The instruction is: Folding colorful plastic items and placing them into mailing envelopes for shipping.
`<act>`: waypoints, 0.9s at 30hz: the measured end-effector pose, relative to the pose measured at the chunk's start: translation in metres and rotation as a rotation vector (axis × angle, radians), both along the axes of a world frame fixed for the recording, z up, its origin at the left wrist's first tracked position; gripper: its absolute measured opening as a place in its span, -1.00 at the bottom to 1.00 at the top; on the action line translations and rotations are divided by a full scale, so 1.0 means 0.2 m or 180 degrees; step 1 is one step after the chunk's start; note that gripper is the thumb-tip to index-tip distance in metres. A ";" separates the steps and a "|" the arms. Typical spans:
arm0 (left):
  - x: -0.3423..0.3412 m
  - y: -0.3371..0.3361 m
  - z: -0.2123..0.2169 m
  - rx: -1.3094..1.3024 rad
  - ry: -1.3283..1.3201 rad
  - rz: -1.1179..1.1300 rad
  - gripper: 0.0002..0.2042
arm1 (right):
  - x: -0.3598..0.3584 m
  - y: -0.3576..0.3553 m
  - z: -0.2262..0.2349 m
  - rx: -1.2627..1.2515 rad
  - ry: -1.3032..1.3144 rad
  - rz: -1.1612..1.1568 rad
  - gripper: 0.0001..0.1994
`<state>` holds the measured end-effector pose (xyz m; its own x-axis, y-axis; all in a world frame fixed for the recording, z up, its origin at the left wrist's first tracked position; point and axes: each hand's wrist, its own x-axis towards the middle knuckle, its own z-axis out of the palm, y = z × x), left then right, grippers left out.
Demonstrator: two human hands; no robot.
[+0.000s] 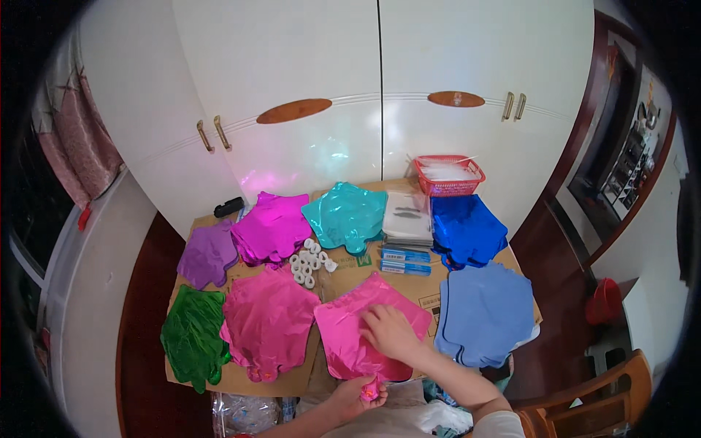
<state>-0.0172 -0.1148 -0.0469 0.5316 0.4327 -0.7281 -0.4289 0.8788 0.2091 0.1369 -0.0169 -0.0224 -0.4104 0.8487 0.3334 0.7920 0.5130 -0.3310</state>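
Note:
A flat, star-shaped pink foil balloon [350,339] lies at the near middle of the cardboard-covered table. My left hand [356,396] is closed around its narrow bottom end, and a small crumpled pink tip with an orange spot pokes out between the fingers. Resting on the balloon's upper middle, my right hand [391,333] has its fingers a little bent and apart on the foil. Left of it lies a stack of pink foil balloons [266,321]. A grey-blue foil stack [487,314] is to the right of my right forearm.
Green [193,332], purple [209,254], magenta [272,226], teal [345,215] and blue [469,228] foil stacks surround the middle. White tape rolls [301,269], blue-white packets [405,261], clear bags [407,217] and a red basket [450,188] lie between or behind. A wooden chair [606,398] stands near right.

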 end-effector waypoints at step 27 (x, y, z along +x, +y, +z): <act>-0.22 0.46 0.06 0.4199 0.5160 -0.0944 -0.68 | -0.02 -0.06 -0.04 0.0071 -0.0224 0.0036 -0.50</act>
